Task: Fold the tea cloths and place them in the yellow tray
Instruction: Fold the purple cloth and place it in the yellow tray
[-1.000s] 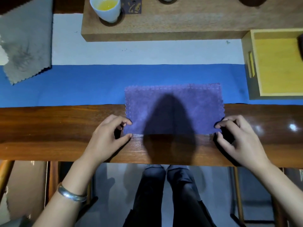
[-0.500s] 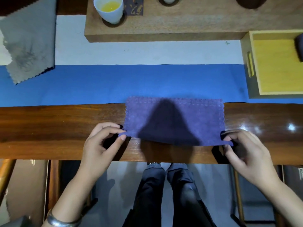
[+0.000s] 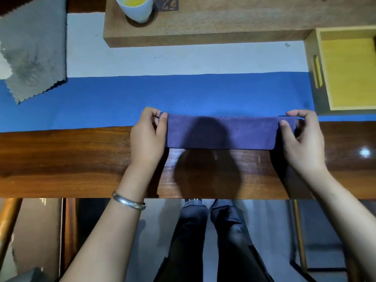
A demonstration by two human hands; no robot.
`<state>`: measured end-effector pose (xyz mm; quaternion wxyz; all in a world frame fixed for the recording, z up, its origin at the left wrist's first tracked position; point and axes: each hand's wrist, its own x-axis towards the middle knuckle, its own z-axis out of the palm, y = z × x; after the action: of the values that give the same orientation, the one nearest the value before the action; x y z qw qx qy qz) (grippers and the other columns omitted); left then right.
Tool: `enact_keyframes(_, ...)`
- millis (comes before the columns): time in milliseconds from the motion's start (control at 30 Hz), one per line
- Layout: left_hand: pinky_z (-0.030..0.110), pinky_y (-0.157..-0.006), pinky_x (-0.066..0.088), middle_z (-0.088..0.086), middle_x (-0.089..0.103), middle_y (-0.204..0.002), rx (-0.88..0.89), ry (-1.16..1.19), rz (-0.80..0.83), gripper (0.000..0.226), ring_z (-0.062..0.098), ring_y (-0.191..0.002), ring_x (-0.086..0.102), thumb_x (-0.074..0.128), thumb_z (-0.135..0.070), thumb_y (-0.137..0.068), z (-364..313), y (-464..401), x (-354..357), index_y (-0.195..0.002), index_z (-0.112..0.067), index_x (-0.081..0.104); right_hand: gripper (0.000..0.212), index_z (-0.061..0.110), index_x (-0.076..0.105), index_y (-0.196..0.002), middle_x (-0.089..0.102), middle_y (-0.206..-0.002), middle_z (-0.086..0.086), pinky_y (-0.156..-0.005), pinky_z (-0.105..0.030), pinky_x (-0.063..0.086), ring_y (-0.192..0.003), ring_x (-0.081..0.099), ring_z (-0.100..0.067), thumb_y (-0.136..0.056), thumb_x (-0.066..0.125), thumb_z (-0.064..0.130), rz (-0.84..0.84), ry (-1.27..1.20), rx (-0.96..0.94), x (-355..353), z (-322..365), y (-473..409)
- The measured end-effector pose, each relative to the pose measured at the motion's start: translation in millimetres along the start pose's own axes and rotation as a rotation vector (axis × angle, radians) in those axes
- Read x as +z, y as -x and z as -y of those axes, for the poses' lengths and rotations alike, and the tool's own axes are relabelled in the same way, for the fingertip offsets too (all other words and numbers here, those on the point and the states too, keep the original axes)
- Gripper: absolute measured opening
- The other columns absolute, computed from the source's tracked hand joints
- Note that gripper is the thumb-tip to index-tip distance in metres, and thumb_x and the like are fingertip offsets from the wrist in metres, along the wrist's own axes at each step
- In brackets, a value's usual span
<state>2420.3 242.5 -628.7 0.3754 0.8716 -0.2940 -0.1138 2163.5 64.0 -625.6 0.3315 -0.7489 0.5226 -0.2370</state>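
A purple tea cloth [image 3: 221, 132] lies as a narrow folded strip across the edge of the blue runner and the dark wooden table. My left hand [image 3: 147, 135] pinches its left end and my right hand [image 3: 299, 137] pinches its right end, both at the far edge of the strip. The yellow tray [image 3: 314, 49] stands at the far right; a dark object shows at its right border, cut off by the frame. A grey tea cloth [image 3: 34, 47] lies unfolded at the far left.
A raised wooden board [image 3: 223, 23] runs along the back, with a white cup of yellow tea [image 3: 133, 7] on it. The blue runner [image 3: 101, 98] and a white strip [image 3: 183, 58] cover the table. My legs show below the table's near edge.
Both hands lifted the purple cloth's near edge and carried it away from me onto the far edge, halving the cloth into a narrow strip.
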Motion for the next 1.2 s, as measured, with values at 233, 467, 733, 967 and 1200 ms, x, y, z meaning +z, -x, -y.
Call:
enact_keyframes(233,0.032,-0.060,0.036,0.007,0.066,-0.077,0.073,-0.211,-0.048,0.025,0.032,-0.071,0.061,0.051,-0.032,-0.097,6.0,3.0,9.7,-0.092,-0.008,0.057,0.023,0.012,0.049,-0.114,0.062,-0.102,-0.004,-0.070,-0.031,0.037,-0.087,0.059,-0.027,-0.096,0.049,0.025,-0.033,0.146,-0.041,18.9,-7.5,-1.4)
enact_keyframes(467,0.034,-0.064,0.039,0.009,0.066,-0.081,0.045,-0.202,-0.074,0.023,0.033,-0.072,0.060,0.050,-0.028,-0.098,5.1,9.0,10.9,-0.094,-0.006,0.057,0.026,0.011,0.047,-0.116,0.063,-0.107,-0.011,-0.070,-0.038,0.042,-0.089,0.061,-0.037,-0.097,0.047,0.029,-0.065,0.200,-0.065,22.6,-8.2,-1.1)
enact_keyframes(733,0.034,-0.062,0.035,0.012,0.063,-0.084,0.008,-0.313,-0.052,0.023,0.033,-0.077,0.058,0.043,-0.026,-0.100,0.3,6.5,7.7,-0.096,-0.007,0.055,0.031,0.011,0.046,-0.120,0.061,-0.108,-0.007,-0.069,-0.024,0.031,-0.088,0.059,-0.026,-0.096,0.050,0.030,-0.022,0.181,-0.050,16.5,-8.9,-6.4)
enact_keyframes(967,0.046,-0.092,0.040,0.011,0.060,-0.104,-0.181,-0.305,0.013,0.032,0.031,-0.098,0.055,0.045,-0.039,-0.096,-10.8,35.9,-2.6,-0.104,-0.010,0.055,0.025,0.011,0.048,-0.117,0.055,-0.095,0.003,-0.071,-0.010,0.031,-0.079,0.047,0.002,-0.094,0.052,0.021,-0.048,0.021,0.022,4.1,-11.8,10.4)
enact_keyframes(1200,0.045,-0.096,0.037,0.009,0.057,-0.097,-0.338,-0.311,0.067,0.039,0.031,-0.100,0.053,0.054,-0.049,-0.088,-22.7,45.6,-1.1,-0.093,-0.011,0.058,0.030,0.003,0.050,-0.116,0.056,-0.107,-0.013,-0.081,-0.012,0.029,-0.098,0.047,-0.014,-0.091,0.058,0.018,-0.080,0.093,0.028,9.2,-1.9,33.1)
